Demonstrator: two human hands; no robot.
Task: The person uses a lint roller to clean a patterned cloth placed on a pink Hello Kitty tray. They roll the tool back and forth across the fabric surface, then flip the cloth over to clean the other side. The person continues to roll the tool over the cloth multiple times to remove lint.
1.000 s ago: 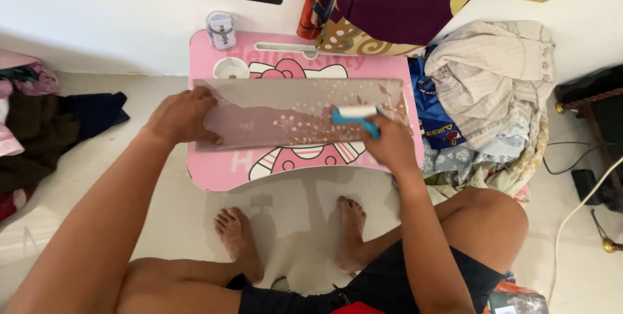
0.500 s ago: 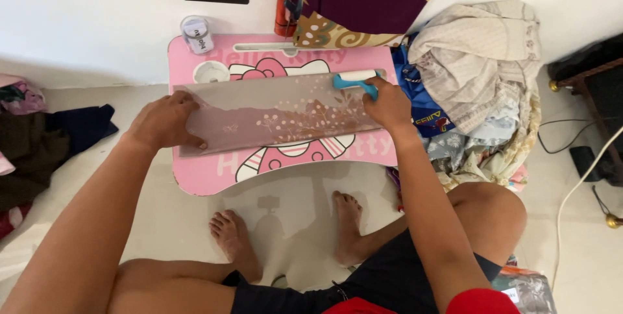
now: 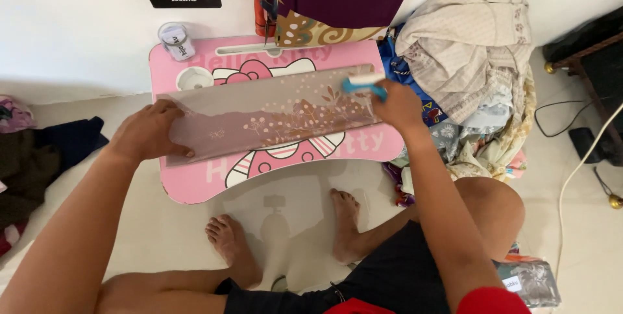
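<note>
Left hand [image 3: 150, 135], fingers spread flat, presses the cloth [image 3: 266, 116] at the desk's [image 3: 195, 187] left edge; right hand [image 3: 397, 105] grips a blue tool [image 3: 363, 84] at the cloth's right end.

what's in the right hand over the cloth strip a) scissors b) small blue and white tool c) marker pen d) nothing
b: the right hand grips a small blue and white tool at the far end of the brownish patterned cloth.

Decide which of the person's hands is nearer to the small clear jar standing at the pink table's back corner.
Left. The left hand presses the fabric's end just in front of the jar; the right hand, holding a blue tool, is across the table.
</note>
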